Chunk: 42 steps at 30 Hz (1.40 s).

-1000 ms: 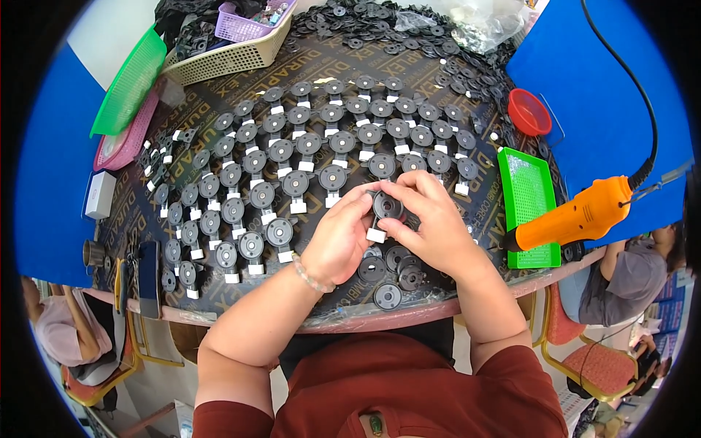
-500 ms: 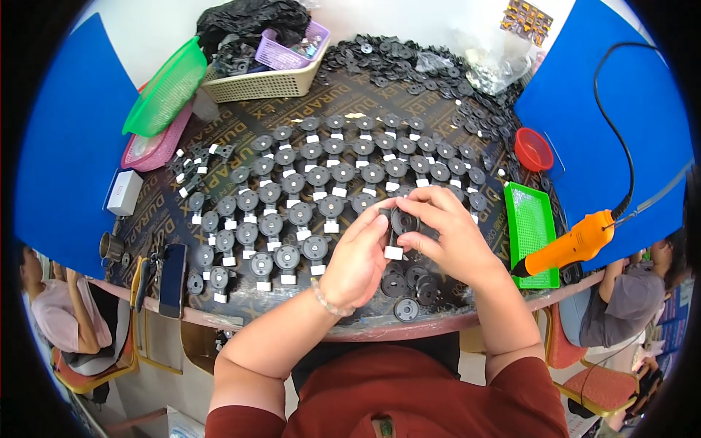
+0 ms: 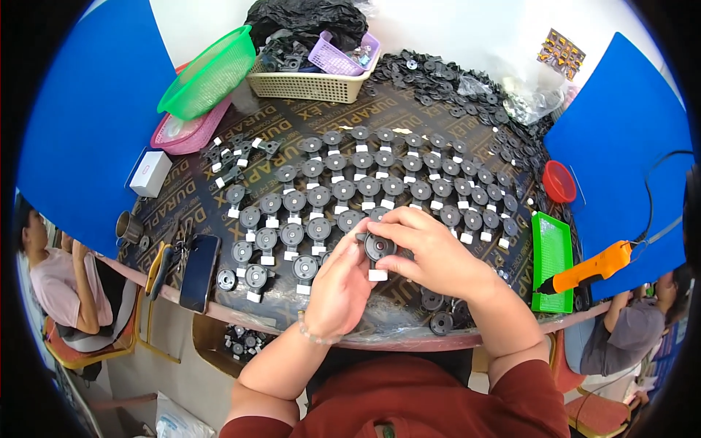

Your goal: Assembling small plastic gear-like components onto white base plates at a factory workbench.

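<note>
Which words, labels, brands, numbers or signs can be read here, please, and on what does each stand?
Table: large tan capitals and smaller print repeat across its dark top; readable in places, but I won't copy the wording.
White box: small red mark, too small to read.
Wall sheet: any print is too small.
Held part: none can be made out.

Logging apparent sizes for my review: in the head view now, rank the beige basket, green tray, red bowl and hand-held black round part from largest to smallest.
1. Beige basket
2. Green tray
3. Red bowl and black round part: not ranked; they look close in size, and fingers partly cover the part.
</note>
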Motion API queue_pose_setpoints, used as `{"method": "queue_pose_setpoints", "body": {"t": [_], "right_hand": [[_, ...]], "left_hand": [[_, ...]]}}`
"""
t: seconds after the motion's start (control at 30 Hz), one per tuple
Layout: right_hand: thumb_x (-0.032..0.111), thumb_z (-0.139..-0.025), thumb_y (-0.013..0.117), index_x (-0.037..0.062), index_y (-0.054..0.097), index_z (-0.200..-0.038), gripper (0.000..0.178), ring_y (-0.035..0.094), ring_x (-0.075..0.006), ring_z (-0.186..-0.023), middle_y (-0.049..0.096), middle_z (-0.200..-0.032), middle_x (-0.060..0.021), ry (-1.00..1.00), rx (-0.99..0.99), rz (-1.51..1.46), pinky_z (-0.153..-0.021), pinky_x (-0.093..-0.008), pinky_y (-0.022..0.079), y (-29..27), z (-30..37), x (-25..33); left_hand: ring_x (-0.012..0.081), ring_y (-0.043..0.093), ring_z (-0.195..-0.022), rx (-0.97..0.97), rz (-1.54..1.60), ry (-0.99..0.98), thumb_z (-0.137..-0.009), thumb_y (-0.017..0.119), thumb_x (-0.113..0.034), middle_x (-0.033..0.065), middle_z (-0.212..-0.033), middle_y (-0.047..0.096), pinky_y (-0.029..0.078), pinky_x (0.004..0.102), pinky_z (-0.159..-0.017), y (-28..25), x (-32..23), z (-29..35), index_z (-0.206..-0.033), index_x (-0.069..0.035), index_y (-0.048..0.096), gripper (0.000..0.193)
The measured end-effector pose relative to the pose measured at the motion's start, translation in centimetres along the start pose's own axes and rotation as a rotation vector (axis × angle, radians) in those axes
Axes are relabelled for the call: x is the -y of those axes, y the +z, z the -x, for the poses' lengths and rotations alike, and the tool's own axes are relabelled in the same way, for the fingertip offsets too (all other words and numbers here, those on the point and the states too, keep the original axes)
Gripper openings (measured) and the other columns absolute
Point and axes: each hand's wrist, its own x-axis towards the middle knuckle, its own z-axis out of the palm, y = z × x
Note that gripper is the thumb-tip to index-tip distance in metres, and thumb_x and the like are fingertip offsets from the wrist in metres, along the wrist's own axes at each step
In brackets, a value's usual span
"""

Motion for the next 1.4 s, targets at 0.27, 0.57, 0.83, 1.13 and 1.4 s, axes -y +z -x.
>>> {"method": "queue_pose_setpoints", "body": {"t": [0.27, 0.57, 0.83, 1.13, 1.4], "right_hand": [[0.007, -0.083, 0.072, 0.0004, 0.059, -0.13, 0.049, 0.062, -0.0178, -0.107, 0.063, -0.112, -0.0108, 0.343, -0.531, 0.16, -0.091, -0.0282, 0.049, -6.2, -10.9, -15.5], [0.013, -0.078, 0.077, 0.0027, 0.062, -0.127, 0.053, 0.057, -0.0363, -0.121, 0.06, -0.127, -0.0213, 0.566, -0.219, 0.378, -0.103, -0.0408, 0.045, -3.3, -16.2, -32.4], [0.014, -0.081, 0.071, 0.0003, 0.052, -0.138, 0.062, 0.063, -0.0321, -0.114, 0.061, -0.13, -0.0206, 0.711, -0.016, -0.081, -0.098, -0.0381, 0.049, -3.4, -17.9, -25.8], [0.012, -0.087, 0.066, 0.0023, 0.065, -0.117, 0.031, 0.068, -0.0199, -0.086, 0.071, -0.102, -0.0121, 0.493, -0.727, 0.058, -0.079, -0.0333, 0.053, -7.7, -7.0, -17.5], [0.004, -0.089, 0.066, 0.001, 0.066, -0.098, 0.01, 0.063, -0.0183, -0.07, 0.067, -0.082, -0.0113, 0.638, -0.682, 0.224, -0.065, -0.0301, 0.049, -5.8, 8.6, -6.1]], "left_hand": [[0.0234, 0.065, -0.1, 0.144, -0.812, 0.52, -0.103, 0.044, -0.02, 0.0184, -0.124, 0.06, 0.052, 0.0353, -0.087, -5.5, 1.2, 6.2, -0.131, 0.003, 0.054, 0.037], [0.0351, 0.062, -0.108, 0.035, -1.666, 0.708, -0.082, 0.057, 0.006, 0.0158, -0.11, 0.065, 0.049, 0.0411, -0.095, -6.1, -12.1, 1.2, -0.11, -0.004, 0.065, 0.031], [0.0354, 0.05, -0.13, 0.116, -2.298, 0.652, -0.08, 0.058, 0.01, 0.0162, -0.134, 0.058, 0.039, 0.0449, -0.11, -17.7, -20.9, -16.9, -0.129, -0.008, 0.058, 0.053], [0.0374, 0.067, -0.085, -0.132, -2.069, 0.598, -0.076, 0.072, 0.001, 0.0199, -0.097, 0.07, 0.054, 0.0434, -0.078, -15.2, -20.3, -20.3, -0.134, -0.016, 0.058, 0.062], [0.0163, 0.065, -0.075, 0.161, -0.479, 0.163, -0.091, 0.062, -0.007, 0.0085, -0.099, 0.062, 0.053, 0.03, -0.071, 2.6, -9.5, -10.4, -0.116, -0.004, 0.054, 0.027]]}}
